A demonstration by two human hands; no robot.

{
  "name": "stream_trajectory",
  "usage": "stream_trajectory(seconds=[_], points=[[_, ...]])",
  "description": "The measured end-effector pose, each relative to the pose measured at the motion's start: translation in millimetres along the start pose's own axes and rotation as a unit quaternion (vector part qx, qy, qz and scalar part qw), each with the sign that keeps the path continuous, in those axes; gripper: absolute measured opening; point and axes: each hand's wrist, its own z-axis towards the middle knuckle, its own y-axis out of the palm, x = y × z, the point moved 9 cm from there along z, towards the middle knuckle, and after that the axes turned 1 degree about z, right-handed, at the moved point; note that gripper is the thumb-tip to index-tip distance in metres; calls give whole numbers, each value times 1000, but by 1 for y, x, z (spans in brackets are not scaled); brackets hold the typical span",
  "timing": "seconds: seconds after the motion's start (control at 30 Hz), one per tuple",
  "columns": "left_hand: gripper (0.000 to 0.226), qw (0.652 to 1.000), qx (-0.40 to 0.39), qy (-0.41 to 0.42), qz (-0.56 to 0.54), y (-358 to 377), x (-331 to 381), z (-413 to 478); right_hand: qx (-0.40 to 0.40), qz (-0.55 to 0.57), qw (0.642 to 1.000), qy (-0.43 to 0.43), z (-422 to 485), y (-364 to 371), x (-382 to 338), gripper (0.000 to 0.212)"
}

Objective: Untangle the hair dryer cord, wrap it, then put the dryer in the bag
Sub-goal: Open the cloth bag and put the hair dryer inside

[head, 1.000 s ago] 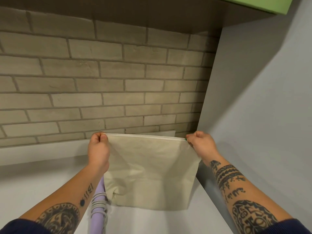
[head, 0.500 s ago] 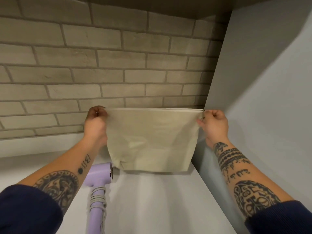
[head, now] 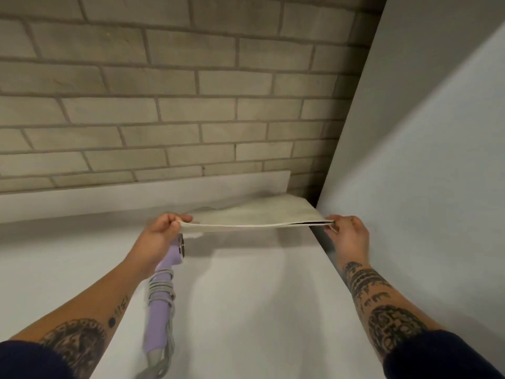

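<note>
While the left hand (head: 161, 233) and right hand (head: 348, 236) pinch the bag (head: 259, 217) stretched flat sideways, the dryer (head: 158, 315) lies lengthwise on the bench (head: 259, 310), head at the far end.

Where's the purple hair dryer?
Head view, left of centre: the hair dryer lies on the white counter under the left hand, which holds the cloth bag.
</note>
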Motion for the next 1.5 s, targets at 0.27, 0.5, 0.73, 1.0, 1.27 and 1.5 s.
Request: stream_trajectory(seconds=[0.27,0.5,0.73,1.0,1.27,1.5], points=[[19,905,-231,-89,347,29,-64,-29,-4,-365,929,56,-7,-57,68,23],[21,755,-254,11,605,63,-65,-38,-87,-599,796,-5,-29,-32,59,10],[48,732,-335,63,590,99,-71,-63,-388,-557,733,-45,-76,26,104,29],[25,720,-289,121,620,97,-61,-63,-402,-529,736,-129,-89,41,128,9],[17,734,-262,98,619,95,-55,-55,-407,-556,722,-67,-77,54,129,10],[14,762,-232,68,601,88,-63,-53,-407,-592,693,-60,-88,68,128,46]])
